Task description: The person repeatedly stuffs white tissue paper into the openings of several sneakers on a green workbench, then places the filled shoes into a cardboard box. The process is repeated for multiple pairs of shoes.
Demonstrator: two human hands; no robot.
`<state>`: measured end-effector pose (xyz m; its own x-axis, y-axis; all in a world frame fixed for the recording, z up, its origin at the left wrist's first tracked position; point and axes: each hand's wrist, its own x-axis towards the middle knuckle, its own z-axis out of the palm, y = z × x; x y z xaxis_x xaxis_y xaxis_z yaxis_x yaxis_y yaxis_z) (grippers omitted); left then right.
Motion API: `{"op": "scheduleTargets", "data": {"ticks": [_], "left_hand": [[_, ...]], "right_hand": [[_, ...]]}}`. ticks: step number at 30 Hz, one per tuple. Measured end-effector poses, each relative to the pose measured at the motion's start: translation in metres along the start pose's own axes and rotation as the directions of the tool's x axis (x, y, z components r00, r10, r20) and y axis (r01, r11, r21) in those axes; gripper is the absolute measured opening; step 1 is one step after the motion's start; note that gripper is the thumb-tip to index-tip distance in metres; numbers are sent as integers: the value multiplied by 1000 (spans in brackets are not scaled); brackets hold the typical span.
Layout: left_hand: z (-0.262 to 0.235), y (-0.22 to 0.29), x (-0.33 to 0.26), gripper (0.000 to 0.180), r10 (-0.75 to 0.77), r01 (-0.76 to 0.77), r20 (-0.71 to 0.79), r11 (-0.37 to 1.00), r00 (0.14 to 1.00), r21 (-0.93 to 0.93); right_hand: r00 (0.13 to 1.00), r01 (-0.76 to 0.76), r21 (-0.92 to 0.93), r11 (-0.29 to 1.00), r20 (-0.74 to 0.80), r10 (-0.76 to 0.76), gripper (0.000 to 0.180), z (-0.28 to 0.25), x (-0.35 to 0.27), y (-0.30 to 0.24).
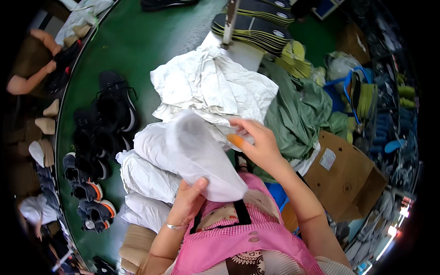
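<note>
My left hand [188, 201] grips the lower edge of a white, cone-shaped wad of tissue paper [201, 156] held up in front of my pink apron. My right hand [256, 142] reaches over its upper right side, fingers pinching at crumpled white paper; one fingertip wears an orange cover. Behind both hands lies a loose heap of white paper sheets [211, 87]. Several white stuffed paper bundles [146, 178] rest below and to the left of my left hand.
Several black sneakers [101, 133] line a green conveyor belt [133, 41] on the left. Stacked insoles [256, 23] sit at top. Green cloth [298, 114] and a brown cardboard box [343, 174] lie right. Another person's arm [32, 78] shows far left.
</note>
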<state>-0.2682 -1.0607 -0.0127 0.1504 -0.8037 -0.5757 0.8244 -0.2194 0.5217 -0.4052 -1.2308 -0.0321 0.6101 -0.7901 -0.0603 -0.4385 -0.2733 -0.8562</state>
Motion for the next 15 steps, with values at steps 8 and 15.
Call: {"op": "scheduleTargets", "data": {"ticks": [8, 15], "left_hand": [[-2, -2, -29, 59, 268, -293, -302, 955, 915, -41], [-1, -5, -60, 56, 510, -557, -404, 830, 760, 0]], "right_hand": [[967, 256, -493, 831, 117, -228, 11, 66, 136, 88], [962, 256, 518, 816, -215, -166, 16, -56, 165, -18]]}}
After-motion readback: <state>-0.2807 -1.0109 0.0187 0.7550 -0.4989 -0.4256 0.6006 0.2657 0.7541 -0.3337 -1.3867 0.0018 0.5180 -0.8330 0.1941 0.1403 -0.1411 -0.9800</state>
